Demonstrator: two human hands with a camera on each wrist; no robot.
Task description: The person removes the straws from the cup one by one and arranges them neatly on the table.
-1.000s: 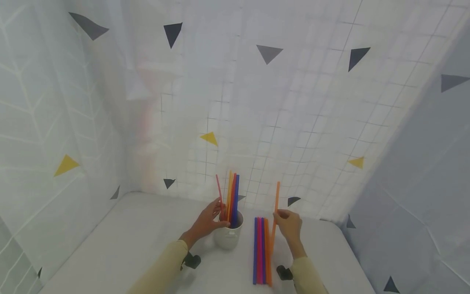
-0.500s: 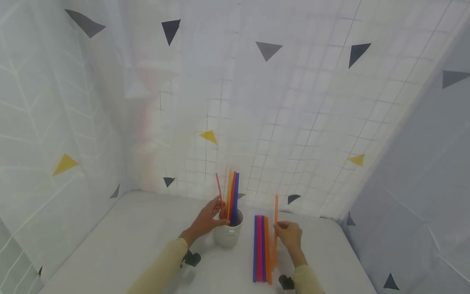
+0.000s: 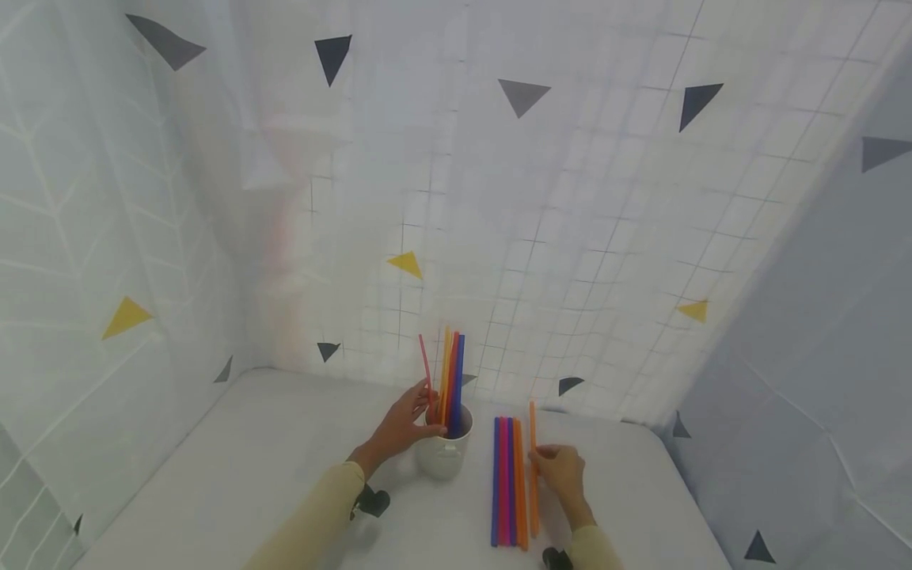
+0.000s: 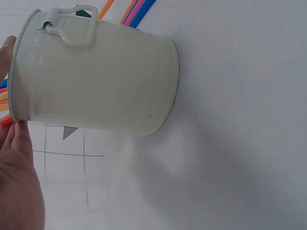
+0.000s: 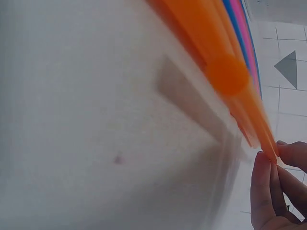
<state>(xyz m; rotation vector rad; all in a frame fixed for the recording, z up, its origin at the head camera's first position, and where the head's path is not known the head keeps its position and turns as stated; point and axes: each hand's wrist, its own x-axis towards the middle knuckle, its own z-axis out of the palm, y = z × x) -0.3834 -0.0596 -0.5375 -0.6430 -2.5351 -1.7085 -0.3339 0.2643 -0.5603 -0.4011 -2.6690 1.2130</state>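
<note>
A small cream pail (image 3: 439, 461) with a wire side handle (image 4: 91, 28) stands upright on the table. Yellow, red and blue straws (image 3: 457, 372) stick up out of it, and a thin red straw (image 3: 425, 360) leans to the left. My left hand (image 3: 396, 431) holds the pail at its rim, thumb on the near side and fingers on the far left. To the right, my right hand (image 3: 563, 473) pinches an orange straw (image 3: 534, 507) between thumb and fingers. This straw is low over the table, alongside a row of blue, pink and orange straws (image 3: 505, 483).
The white tabletop (image 3: 299, 443) runs back to a pale sheet (image 3: 463, 198) printed with grid lines and triangles. More sheeting (image 3: 805, 356) hangs at the right, and a patterned sheet (image 3: 93, 261) at the left.
My right hand has lowered the orange straw and drawn it toward me, from tilted up to nearly flat beside the row. The left hand has stayed at the pail's rim.
</note>
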